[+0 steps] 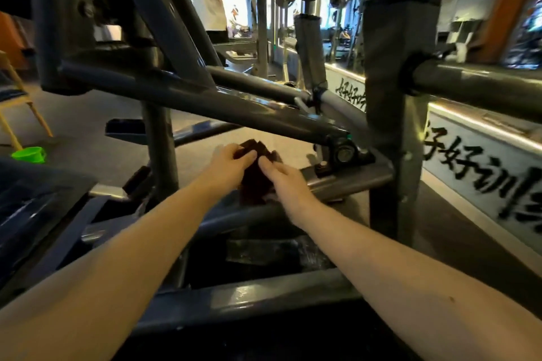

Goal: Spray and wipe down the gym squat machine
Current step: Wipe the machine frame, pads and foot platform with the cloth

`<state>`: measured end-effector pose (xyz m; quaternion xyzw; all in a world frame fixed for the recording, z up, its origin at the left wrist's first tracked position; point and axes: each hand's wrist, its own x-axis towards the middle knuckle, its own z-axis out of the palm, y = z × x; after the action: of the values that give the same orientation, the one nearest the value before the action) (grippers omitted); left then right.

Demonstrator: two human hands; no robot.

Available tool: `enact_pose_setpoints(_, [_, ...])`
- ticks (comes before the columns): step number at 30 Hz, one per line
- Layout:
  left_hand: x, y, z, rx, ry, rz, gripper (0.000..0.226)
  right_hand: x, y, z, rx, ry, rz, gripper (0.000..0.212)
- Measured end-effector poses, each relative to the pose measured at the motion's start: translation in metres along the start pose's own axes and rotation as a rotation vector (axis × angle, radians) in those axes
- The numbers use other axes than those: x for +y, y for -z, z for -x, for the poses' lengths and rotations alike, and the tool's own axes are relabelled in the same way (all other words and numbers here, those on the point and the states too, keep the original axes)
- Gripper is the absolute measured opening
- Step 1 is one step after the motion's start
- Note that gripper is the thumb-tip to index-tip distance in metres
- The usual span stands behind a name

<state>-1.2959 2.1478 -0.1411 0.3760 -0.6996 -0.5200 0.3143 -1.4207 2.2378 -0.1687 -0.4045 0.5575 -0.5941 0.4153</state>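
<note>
Your left fingers point(247, 155) pinch the top edge of a dark cloth point(254, 182), thumb and fingertips clenched on a fold of it. Your right fingers point(268, 164) press against the same cloth from the right, closed on its near edge, though how firmly they grip is hard to tell through the blur. The cloth hangs between the two hands, bunched and partly folded, its lower part dropping toward the frame below. Your left hand point(231, 165) and right hand point(289, 184) almost touch across it.

By the look of it, you are refolding or regripping the cloth between wipes; no spray bottle shows anywhere. The squat machine point(205, 102) surrounds your hands: a sloping grey bar runs just beyond and above them, its pivot bearing point(343, 152) sits just to the right, and a low cross rail point(349, 182) lies right of the cloth. A near rail point(249, 299) crosses under your forearms.

Next you likely need a flat, clean face of cloth held in one hand, then firm contact along the sloping bar or the pivot area. A green cup point(29, 154) stands far left on the floor.
</note>
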Motion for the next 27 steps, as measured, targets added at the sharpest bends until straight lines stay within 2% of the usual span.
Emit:
enact_pose_setpoints(2, [0.004,-0.014,0.010,-0.051,0.038,0.037,0.033,0.009,0.013,0.010,0.068,0.047,0.108,0.019])
enact_pose_setpoints(4, [0.010,-0.023,0.019,-0.114,0.072,0.119,0.032,0.010,0.024,0.019,0.169,0.063,0.164,0.025])
enact_pose_setpoints(8, [0.006,-0.036,0.024,-0.144,0.027,0.116,0.023,-0.003,0.058,0.033,0.279,-0.010,0.038,0.029])
enact_pose_setpoints(10, [-0.008,-0.038,0.017,-0.082,-0.059,-0.131,0.022,-0.017,0.076,0.035,0.385,0.016,0.085,0.027])
enact_pose_setpoints(12, [-0.025,-0.039,0.012,-0.061,-0.097,-0.430,0.029,-0.031,0.090,0.036,0.501,0.139,0.299,0.026])
enact_pose_setpoints(14, [-0.046,-0.036,0.006,-0.073,-0.056,-0.600,0.033,-0.041,0.098,0.034,0.550,0.275,0.571,0.027])
enact_pose_setpoints(17, [-0.074,-0.028,0.003,-0.080,-0.062,-0.817,0.044,-0.033,0.099,0.025,0.459,0.381,1.072,0.040])
enact_pose_setpoints(20, [-0.086,-0.018,0.006,-0.030,-0.117,-0.944,0.057,-0.001,0.086,0.021,0.157,0.328,1.565,0.045])
enact_pose_setpoints(22, [-0.088,-0.014,0.005,-0.046,-0.124,-0.956,0.058,0.020,0.078,0.021,0.069,0.320,1.691,0.047])
enact_pose_setpoints(27, [-0.079,-0.007,0.002,-0.132,-0.117,-1.048,0.054,0.036,0.071,0.012,0.019,0.347,1.763,0.058])
